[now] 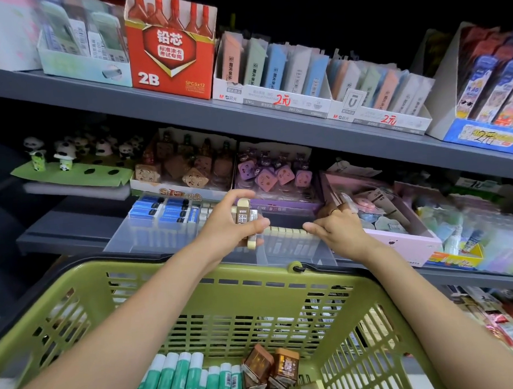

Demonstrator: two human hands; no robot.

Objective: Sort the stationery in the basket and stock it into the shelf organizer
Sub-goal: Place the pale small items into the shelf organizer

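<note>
My left hand (230,222) grips a few erasers (246,217) over the clear organizer (151,237), already part filled, my right hand (336,224) pinches its row of erasers (286,232), while glue sticks (181,377) and brown boxes (268,367) wait in the basket (86,293).

I see a light green slotted basket (212,287) across the lower frame; inside it, glue sticks (181,377) banded green and white beside brown-and-gold boxes (271,367); at centre, cream erasers (246,221) in brown sleeves with white characters; upper left, a red box (169,51) marked 2B in white; left of centre, blue-sleeved erasers (165,210).
</note>
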